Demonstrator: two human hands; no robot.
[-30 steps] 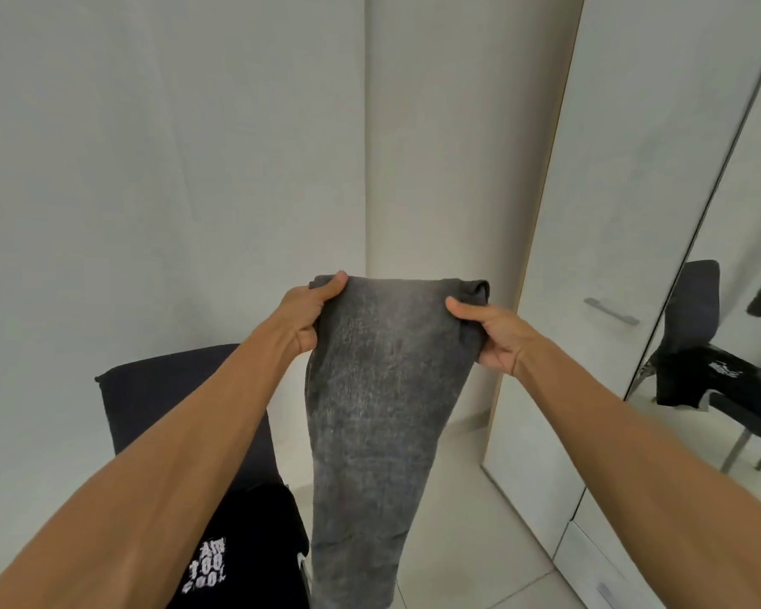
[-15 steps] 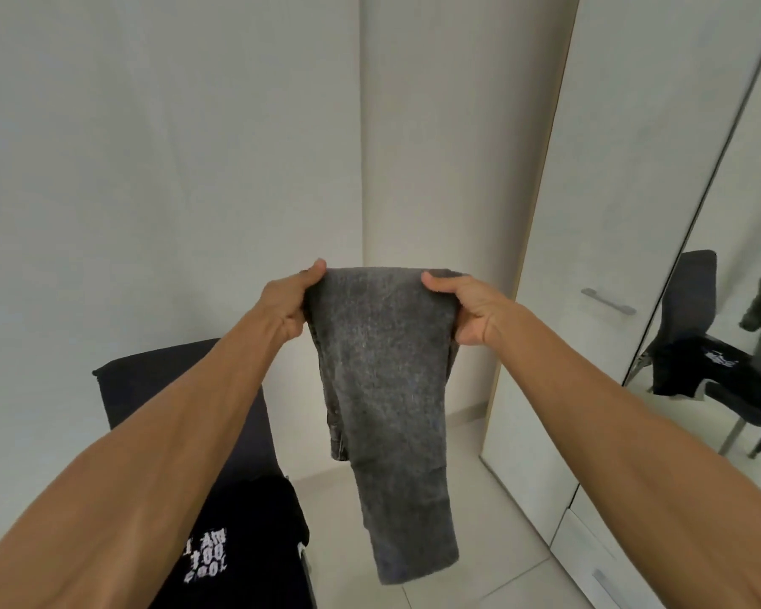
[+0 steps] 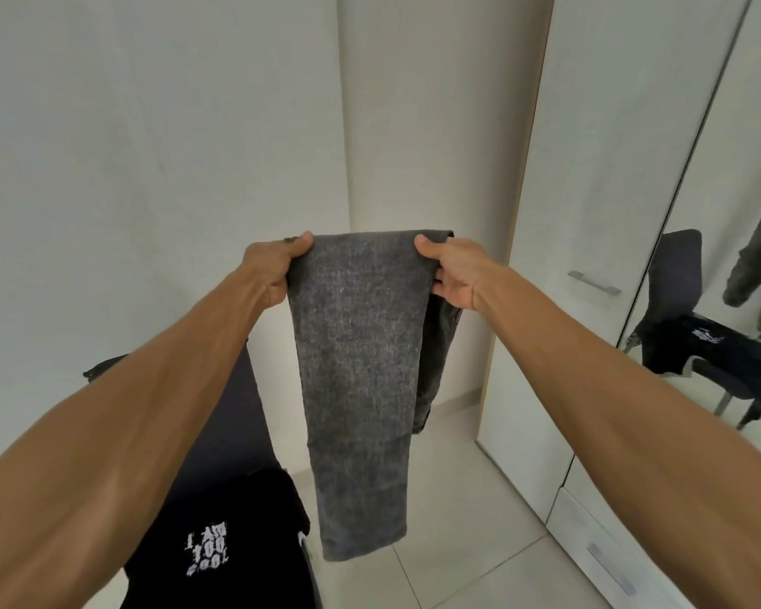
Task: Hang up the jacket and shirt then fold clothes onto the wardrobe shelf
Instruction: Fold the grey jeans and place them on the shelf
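Both arms are stretched out in front. The left hand [image 3: 268, 270] pinches one top corner of the grey jeans [image 3: 361, 389], thumb laid over the fold; the right hand [image 3: 453, 274] pinches the other corner the same way. The jeans hang doubled over between them, clear of the floor, with a shorter layer showing behind at about 4 o'clock of the front panel.

Down at 7 o'clock a black printed T-shirt [image 3: 234, 542] lies on a dark chair [image 3: 234, 415], unfolded. At 3 o'clock the wardrobe [image 3: 589, 213] stands with its door closed.

I'd judge the folding only partly done: the jeans need another fold and shelving, the T-shirt is untouched, and whether the jacket and shirt are hung cannot be told from here.

Compared with half a second ago, the hanging length has swung straighter and the back layer now shows on the right rather than the left.
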